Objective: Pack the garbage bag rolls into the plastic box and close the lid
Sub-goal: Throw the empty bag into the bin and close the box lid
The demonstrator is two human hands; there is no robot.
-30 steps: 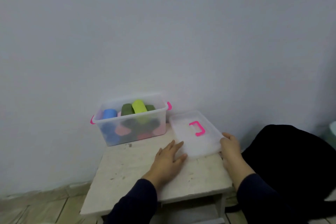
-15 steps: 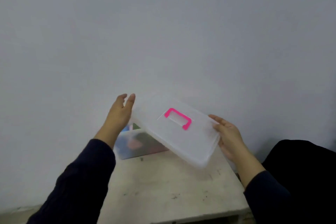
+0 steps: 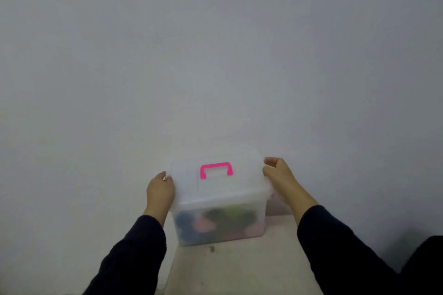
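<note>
Fingers of the left hand [image 3: 160, 191] curl round the left edge of the lid [image 3: 215, 176], at about nine o'clock from its pink handle [image 3: 216, 169], thumb hidden behind the plastic. Dark sleeves run back from both wrists toward the bottom of the view. Between the hands the translucent lid sits on top of the plastic box [image 3: 219, 220], level as far as I can tell; whether it has snapped shut I cannot say. Through the cloudy front wall the garbage bag rolls [image 3: 215, 223] show as blurred patches of blue, pink, dark green and yellow-green, all inside. The box stands on a pale, scuffed table [image 3: 239, 268], at its far end, close to the plain grey wall [image 3: 215, 55]. At three o'clock from the handle, the right hand [image 3: 279, 177] pinches the lid's right edge, fingers bent and bunched at the corner.
</note>
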